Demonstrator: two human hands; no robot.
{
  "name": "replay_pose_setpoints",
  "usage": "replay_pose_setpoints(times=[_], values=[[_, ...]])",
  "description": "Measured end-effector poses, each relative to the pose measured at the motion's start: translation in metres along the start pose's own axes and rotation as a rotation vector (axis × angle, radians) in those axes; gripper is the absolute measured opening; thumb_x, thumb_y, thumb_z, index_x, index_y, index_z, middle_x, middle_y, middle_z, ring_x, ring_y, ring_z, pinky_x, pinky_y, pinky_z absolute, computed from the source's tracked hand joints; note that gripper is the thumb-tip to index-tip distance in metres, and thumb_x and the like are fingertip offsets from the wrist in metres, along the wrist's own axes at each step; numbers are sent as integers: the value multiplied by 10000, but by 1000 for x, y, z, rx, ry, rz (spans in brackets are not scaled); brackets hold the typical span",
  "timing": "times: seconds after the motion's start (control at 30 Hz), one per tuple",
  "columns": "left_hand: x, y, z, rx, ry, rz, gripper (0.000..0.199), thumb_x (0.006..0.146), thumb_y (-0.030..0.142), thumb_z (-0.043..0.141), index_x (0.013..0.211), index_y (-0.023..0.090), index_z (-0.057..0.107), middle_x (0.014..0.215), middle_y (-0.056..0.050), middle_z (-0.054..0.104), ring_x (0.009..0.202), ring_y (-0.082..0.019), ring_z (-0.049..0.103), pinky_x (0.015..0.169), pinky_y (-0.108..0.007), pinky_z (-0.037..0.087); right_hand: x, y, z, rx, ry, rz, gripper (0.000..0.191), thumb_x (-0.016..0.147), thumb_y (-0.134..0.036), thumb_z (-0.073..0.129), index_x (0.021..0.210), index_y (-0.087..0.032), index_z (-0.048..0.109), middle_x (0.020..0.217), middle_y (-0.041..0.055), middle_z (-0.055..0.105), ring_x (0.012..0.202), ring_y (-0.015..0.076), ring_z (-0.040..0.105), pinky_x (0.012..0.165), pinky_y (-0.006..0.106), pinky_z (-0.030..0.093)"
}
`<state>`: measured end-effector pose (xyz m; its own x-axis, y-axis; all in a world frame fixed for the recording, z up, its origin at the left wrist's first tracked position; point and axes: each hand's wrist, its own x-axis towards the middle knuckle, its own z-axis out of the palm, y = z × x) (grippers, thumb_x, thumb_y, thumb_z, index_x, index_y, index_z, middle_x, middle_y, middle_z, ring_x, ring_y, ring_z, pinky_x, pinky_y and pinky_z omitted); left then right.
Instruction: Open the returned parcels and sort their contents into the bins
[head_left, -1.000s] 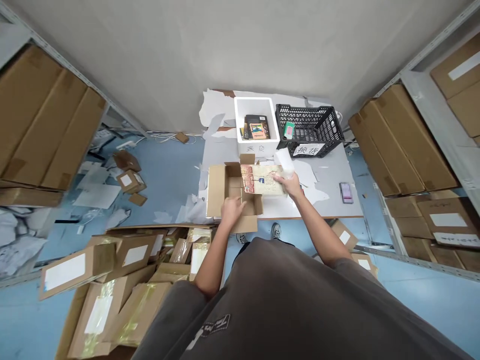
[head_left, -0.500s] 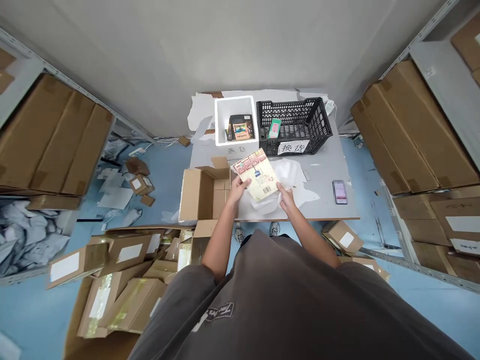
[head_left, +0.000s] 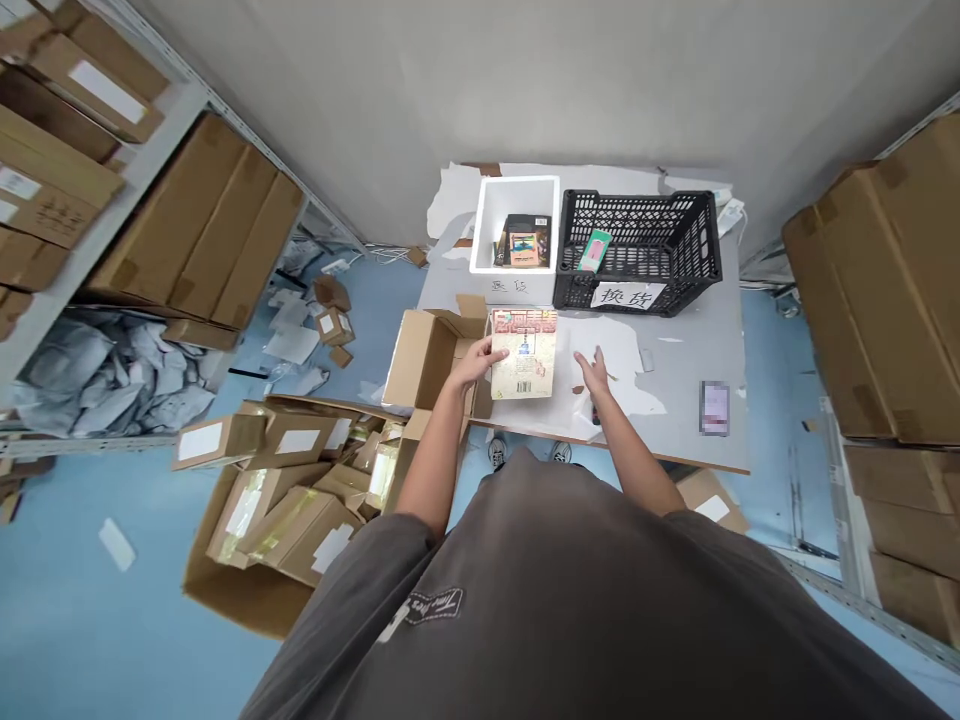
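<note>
My left hand [head_left: 475, 362] grips the left edge of a cream and red book [head_left: 523, 365], its thumb lying on the cover. The book is held over the front of the table, and a barcode shows near its lower edge. To the right of the book, apart from it, my right hand [head_left: 593, 372] has its fingers spread and holds nothing. An open cardboard box [head_left: 420, 355] stands beside my left hand. Behind the book is a white bin [head_left: 517, 290] with several books in it.
A black crate [head_left: 652, 255] holding a green item stands at the back right of the table [head_left: 675, 350]. A phone [head_left: 714, 408] lies at the right. A large carton [head_left: 240, 590] full of boxes is at lower left, and loaded shelves flank both sides.
My right hand has let go of the book and moved away with its fingers spread. The book has turned from tilted to nearly straight in my left hand. The view has shifted to the left.
</note>
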<state>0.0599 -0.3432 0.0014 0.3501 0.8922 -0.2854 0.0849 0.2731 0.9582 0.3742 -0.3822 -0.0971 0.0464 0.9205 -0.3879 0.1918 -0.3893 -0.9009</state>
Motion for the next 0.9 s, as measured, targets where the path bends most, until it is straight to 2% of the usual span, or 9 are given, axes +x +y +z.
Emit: replay_pose_setpoints(times=[0.1, 0.2, 0.3, 0.43, 0.57, 0.7, 0.77, 0.83, 0.9], values=[[11, 5, -1, -51, -71, -2, 727, 793, 559, 986, 1353, 147, 776, 1304, -176, 827, 1185, -340, 766, 1056, -502, 608, -16, -30, 1, 272, -144, 53, 751, 890, -669, 752, 1528, -287, 648, 1530, 150, 734, 1366, 338, 731, 1070, 528, 649], [23, 14, -2, -119, -176, -17, 894, 756, 519, 1016, 1510, 164, 690, 1306, -180, 826, 1152, -335, 782, 1011, -483, 631, -28, -60, 8, 461, -268, -13, 671, 743, -455, 929, 1359, -284, 726, 1296, 91, 843, 1233, 337, 793, 1049, 521, 668], [26, 23, -9, -202, -278, -9, 1111, 712, 407, 1030, 1687, 266, 516, 1344, -150, 808, 1080, -285, 800, 950, -423, 645, -36, -82, 7, 566, -243, -55, 724, 663, -339, 958, 1347, -279, 728, 1235, 72, 858, 1203, 343, 807, 1040, 527, 684], [18, 26, -19, -216, -377, 3, 1215, 683, 273, 999, 1742, 396, 417, 1456, -123, 739, 1008, -198, 792, 906, -341, 635, -44, -97, -1, 614, -182, -105, 725, 694, -330, 935, 1382, -278, 711, 1313, 79, 843, 1266, 348, 788, 1081, 538, 667], [12, 15, -17, -211, -352, 25, 1220, 704, 274, 963, 1768, 410, 381, 1509, -114, 689, 955, -149, 756, 847, -285, 609, -50, -100, 0, 582, -167, -107, 751, 704, -338, 945, 1412, -296, 698, 1380, 76, 824, 1316, 352, 766, 1107, 542, 652], [13, 4, -19, -213, -350, 59, 1104, 727, 315, 955, 1725, 332, 485, 1511, -136, 675, 1034, -191, 747, 863, -298, 595, -51, -104, 6, 563, -167, -104, 782, 694, -344, 944, 1432, -301, 691, 1405, 75, 815, 1319, 357, 765, 1091, 542, 656], [13, 3, -23, -192, -345, 67, 1103, 729, 337, 960, 1725, 310, 486, 1488, -146, 685, 1061, -212, 743, 898, -324, 597, -49, -107, 7, 562, -182, -107, 794, 684, -337, 951, 1432, -300, 689, 1403, 74, 815, 1283, 353, 779, 1062, 527, 666], [10, 7, -26, -117, -252, 88, 1104, 736, 368, 964, 1726, 300, 482, 1473, -146, 691, 1120, -236, 729, 967, -366, 597, -47, -112, 6, 565, -197, -111, 798, 683, -334, 958, 1432, -305, 681, 1377, 65, 825, 1218, 335, 801, 1013, 493, 681], [6, 16, -24, 6, -82, 127, 1028, 776, 423, 952, 1698, 287, 518, 1488, -149, 680, 1207, -269, 702, 1056, -424, 583, -45, -119, 4, 555, -208, -106, 787, 692, -331, 965, 1421, -317, 670, 1299, 43, 847, 1121, 300, 821, 933, 435, 692]])
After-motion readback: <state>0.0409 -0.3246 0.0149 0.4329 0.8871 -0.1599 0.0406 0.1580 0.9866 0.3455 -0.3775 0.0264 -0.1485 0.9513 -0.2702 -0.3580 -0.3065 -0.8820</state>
